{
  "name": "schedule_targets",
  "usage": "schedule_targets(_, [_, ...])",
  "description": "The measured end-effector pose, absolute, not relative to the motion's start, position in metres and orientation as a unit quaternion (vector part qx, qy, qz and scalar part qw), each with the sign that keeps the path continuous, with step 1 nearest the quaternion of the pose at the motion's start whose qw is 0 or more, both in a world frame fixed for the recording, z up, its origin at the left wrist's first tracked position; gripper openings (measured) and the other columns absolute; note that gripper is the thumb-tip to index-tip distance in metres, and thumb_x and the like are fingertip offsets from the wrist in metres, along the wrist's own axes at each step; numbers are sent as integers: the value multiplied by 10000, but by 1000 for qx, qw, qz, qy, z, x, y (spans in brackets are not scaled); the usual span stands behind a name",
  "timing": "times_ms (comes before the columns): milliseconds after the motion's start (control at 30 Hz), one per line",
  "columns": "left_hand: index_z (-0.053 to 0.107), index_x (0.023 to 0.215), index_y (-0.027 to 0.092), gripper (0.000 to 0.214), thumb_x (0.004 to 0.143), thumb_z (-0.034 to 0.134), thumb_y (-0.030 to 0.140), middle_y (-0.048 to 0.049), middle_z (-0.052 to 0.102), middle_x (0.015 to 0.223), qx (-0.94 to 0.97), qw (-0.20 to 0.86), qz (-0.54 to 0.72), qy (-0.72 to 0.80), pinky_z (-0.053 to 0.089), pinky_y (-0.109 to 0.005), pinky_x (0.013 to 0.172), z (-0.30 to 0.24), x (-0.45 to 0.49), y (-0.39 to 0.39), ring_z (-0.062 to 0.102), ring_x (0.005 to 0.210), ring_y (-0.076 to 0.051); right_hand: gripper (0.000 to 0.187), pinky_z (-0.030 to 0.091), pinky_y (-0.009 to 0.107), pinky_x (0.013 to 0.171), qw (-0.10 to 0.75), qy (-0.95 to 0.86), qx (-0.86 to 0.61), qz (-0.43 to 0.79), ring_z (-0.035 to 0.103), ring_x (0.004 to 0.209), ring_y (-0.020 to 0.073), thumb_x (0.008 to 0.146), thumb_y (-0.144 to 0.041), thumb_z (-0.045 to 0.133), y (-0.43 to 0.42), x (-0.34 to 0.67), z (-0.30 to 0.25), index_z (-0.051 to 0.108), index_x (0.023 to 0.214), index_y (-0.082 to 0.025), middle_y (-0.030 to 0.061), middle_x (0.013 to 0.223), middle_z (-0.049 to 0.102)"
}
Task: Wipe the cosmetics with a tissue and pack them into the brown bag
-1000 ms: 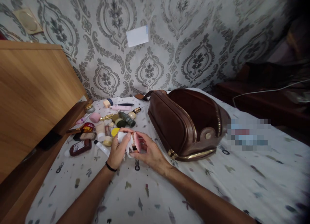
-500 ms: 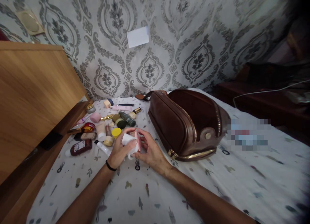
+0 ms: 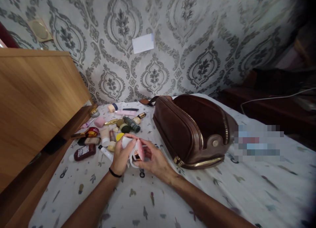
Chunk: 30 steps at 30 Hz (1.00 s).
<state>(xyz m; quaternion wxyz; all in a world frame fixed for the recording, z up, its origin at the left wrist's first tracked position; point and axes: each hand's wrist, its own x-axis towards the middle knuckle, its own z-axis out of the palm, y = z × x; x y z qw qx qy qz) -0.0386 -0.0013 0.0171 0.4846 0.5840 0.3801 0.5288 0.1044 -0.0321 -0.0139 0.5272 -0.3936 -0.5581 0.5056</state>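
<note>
My left hand [image 3: 121, 156] is closed round a white, tissue-like piece [image 3: 127, 142], its thumb laid over the front. Held against this is a pink round case [image 3: 140, 150] with a shiny rose-gold part, which my right hand [image 3: 156, 160] grips from the right between thumb and fingers. Whether the white piece is a tissue or part of the case is hard to tell. Just behind my left hand lie a yellow lid [image 3: 119, 136], a white tube [image 3: 106, 153] with a black cap and a beige tube [image 3: 105, 136]. Both hands are above the patterned white sheet [image 3: 148, 201].
A brown leather bag [image 3: 177, 132] with its top unzipped stands right of my hands. Several cosmetics lie at the left, among them a dark red bottle [image 3: 85, 152] and a green tube [image 3: 132, 124]. A wooden cabinet [image 3: 41, 106] borders the left side, and a patterned wall [image 3: 154, 76] the back.
The pink case has turned in my hands, so its round face and rose-gold part show more. The view has shifted slightly; the bag and cosmetics have stayed in place.
</note>
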Motion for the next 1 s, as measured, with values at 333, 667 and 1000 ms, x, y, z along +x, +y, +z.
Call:
schedule_targets(333, [659, 1075, 181, 362, 832, 652, 449, -40, 699, 997, 560, 546, 479, 399, 479, -285, 840, 19, -42, 1, 626, 942, -197, 722, 492, 404, 992, 570, -599, -361, 431, 534, 1216, 249, 650, -174, 780, -34, 106, -11, 506, 1306, -299, 68, 1332, 508])
schedule_targets(667, [675, 1072, 172, 376, 790, 707, 418, -63, 709, 1025, 562, 568, 479, 363, 476, -301, 888, 16, -38, 0, 631, 981, -221, 734, 363, 446, 1119, 554, -654, -413, 308, 451, 1304, 265, 681, -153, 748, -33, 111, -12, 498, 1353, -311, 68, 1333, 482])
schedule_targets(1000, [622, 1029, 214, 291, 795, 709, 361, -3, 623, 936, 605, 477, 517, 373, 442, -226, 754, 16, -41, -2, 560, 825, -149, 736, 528, 398, 887, 541, -577, -453, 413, 614, 1046, 240, 647, -291, 813, -30, 110, -15, 507, 1313, -224, 94, 1202, 618])
